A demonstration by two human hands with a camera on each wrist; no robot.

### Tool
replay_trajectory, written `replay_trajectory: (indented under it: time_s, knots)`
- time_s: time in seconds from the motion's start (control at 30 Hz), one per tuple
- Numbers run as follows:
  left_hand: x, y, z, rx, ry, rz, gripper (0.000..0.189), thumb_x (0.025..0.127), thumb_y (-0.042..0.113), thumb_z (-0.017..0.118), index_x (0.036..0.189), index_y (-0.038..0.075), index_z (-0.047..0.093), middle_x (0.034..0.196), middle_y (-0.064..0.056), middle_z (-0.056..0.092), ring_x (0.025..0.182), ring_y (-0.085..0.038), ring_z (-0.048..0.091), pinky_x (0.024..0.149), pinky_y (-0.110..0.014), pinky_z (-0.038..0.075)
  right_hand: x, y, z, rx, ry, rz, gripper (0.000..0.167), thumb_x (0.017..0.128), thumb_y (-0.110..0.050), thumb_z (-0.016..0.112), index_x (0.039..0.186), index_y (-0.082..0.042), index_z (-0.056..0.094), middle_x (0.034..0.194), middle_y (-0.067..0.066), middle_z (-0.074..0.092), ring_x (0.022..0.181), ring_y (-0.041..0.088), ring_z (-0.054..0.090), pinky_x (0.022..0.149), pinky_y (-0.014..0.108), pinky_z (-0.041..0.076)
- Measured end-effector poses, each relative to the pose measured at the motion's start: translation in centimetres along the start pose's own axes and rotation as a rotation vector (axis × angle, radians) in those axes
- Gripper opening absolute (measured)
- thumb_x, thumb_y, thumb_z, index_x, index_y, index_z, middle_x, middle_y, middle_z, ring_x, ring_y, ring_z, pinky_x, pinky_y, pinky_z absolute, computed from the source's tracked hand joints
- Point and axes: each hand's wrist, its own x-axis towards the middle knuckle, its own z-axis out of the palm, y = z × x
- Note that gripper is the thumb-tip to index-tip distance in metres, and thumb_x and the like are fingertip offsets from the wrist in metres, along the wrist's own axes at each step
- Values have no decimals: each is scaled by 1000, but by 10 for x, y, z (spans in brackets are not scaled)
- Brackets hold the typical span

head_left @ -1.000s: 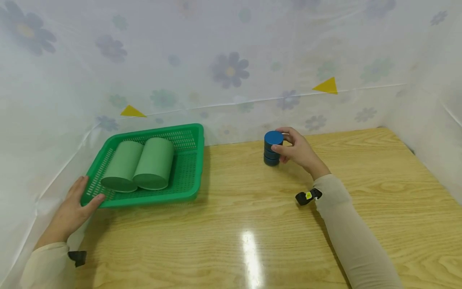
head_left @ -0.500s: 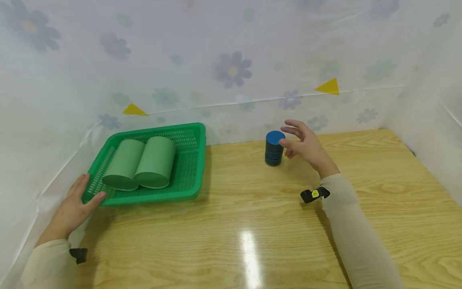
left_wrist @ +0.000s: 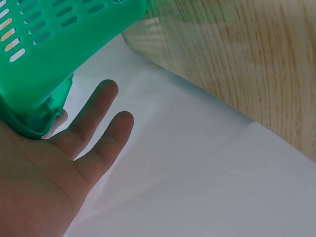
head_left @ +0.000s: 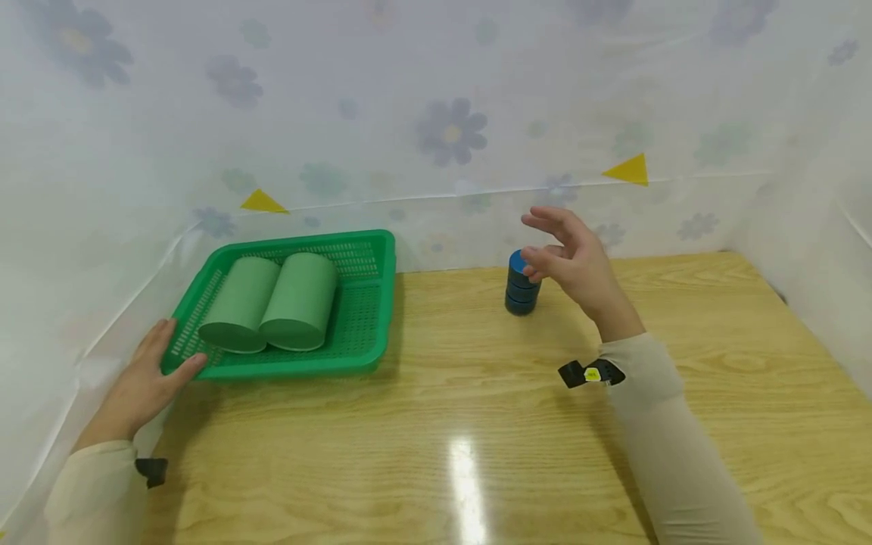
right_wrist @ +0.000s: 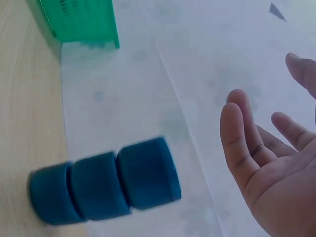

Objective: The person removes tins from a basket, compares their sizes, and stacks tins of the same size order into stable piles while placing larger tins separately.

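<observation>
Three short blue cylinders [head_left: 521,292] stand in an upright stack on the table, and the right wrist view shows the same blue stack [right_wrist: 103,180] from the side. My right hand [head_left: 577,265] hovers beside and above the stack, overlapping its top in the head view; nothing is between its loosely bent fingers [right_wrist: 233,133]. My left hand [head_left: 139,386] rests against the near-left corner of a green plastic basket [head_left: 286,371]. Its thumb lies along the front rim, while the fingers [left_wrist: 98,108] reach out straight beneath the corner. Inside the basket lie two large light-green cylinders [head_left: 300,299] side by side.
The wooden table [head_left: 381,454] runs up to a flower-patterned white sheet [head_left: 381,106] at the back. More sheeting closes in the left and right sides. Two yellow triangles [head_left: 628,169] are on the back sheet.
My right hand has let go of the top blue cylinder and lifted up and slightly right. The blue stack stays standing. My left hand keeps its place at the basket corner.
</observation>
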Motion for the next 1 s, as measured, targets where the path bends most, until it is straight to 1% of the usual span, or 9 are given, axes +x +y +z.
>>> replay_trajectory:
  time_s: [0.1, 0.2, 0.3, 0.4, 0.47, 0.57, 0.77, 1.0]
  knots:
    - [0, 1, -1, 0, -3, -5, 89, 106, 44, 49, 161, 9, -10, 165, -24, -15, 142, -62, -1, 101, -82, 11, 4, -6, 12, -30, -26, -17, 57, 97, -11, 68, 150, -12, 46, 148, 11, 50, 94, 28, 68, 76, 35, 58]
    - [0, 0, -1, -5, -2, -4, 89, 106, 44, 49, 161, 9, -10, 164, -24, -15, 142, -62, -2, 102, -82, 10, 8, -11, 25, -73, -51, -18, 57, 97, -15, 68, 150, -13, 47, 145, 11, 53, 109, 29, 64, 87, 37, 56]
    - [1, 0, -1, -9, 2, -2, 88, 106, 43, 49, 161, 8, -9, 165, -24, -15, 142, -62, -1, 102, -81, 10, 15, -14, 37, -129, -71, -20, 57, 97, -20, 69, 149, -14, 47, 142, 9, 55, 122, 28, 57, 98, 40, 50]
    - [2, 0, -1, -7, 1, -2, 88, 106, 44, 49, 161, 8, -9, 165, -24, -15, 142, -62, 0, 102, -81, 11, 23, -18, 48, -165, -91, -31, 56, 98, -22, 69, 149, -14, 48, 141, 9, 57, 129, 27, 53, 103, 43, 46]
    - [2, 0, 0, -3, 2, -2, 88, 106, 44, 49, 161, 8, -9, 165, -24, -14, 142, -62, 1, 101, -82, 12, 29, -19, 56, -178, -104, -36, 56, 97, -22, 69, 148, -14, 49, 141, 7, 57, 128, 24, 53, 103, 44, 45]
    - [2, 0, 0, -2, 1, -1, 88, 106, 44, 49, 161, 7, -9, 164, -25, -14, 142, -62, 0, 101, -81, 12, 36, -22, 68, -189, -131, -48, 55, 97, -21, 69, 148, -13, 49, 141, 7, 57, 127, 23, 54, 103, 43, 46]
    - [1, 2, 1, -1, 0, -7, 89, 106, 45, 49, 161, 7, -9, 164, -25, -14, 142, -63, 2, 101, -82, 14, 48, -27, 91, -205, -185, -86, 55, 99, -17, 66, 150, -9, 47, 144, 13, 53, 127, 26, 54, 102, 37, 46]
    - [2, 1, 1, 2, 17, 8, 90, 105, 45, 51, 161, 5, -6, 164, -27, -11, 141, -64, 5, 100, -81, 16, 65, -27, 116, -212, -211, -89, 53, 99, -23, 67, 148, -11, 49, 142, 9, 55, 124, 26, 56, 97, 42, 51]
